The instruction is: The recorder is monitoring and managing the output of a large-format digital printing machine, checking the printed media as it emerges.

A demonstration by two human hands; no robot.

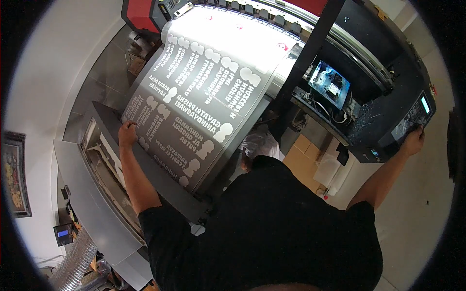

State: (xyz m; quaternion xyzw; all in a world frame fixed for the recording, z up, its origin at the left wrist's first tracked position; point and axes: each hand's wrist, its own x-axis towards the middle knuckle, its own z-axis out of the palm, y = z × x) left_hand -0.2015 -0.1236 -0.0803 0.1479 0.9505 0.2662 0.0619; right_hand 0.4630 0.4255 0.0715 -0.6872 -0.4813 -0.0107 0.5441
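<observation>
My left hand (128,133) is closed on the left edge of a wide printed film (191,116), which carries rows of white lettering and shapes over a sloping grey support. My right hand (413,139) rests with curled fingers on the edge of the control panel (408,121) at the right end of the large black printer (374,111). The film runs down from the brightly lit print bed (225,26) at the top. An open compartment beside the panel holds a small lit bluish plate (329,85) with cables below it.
A grey machine with a long lid (92,203) and a silver duct (73,262) stands lower left. A framed picture (17,174) hangs on the left wall. Cardboard (298,162) and a white roll (331,172) lie under the printer. An unclear white cloth-like shape (257,144) shows below the film.
</observation>
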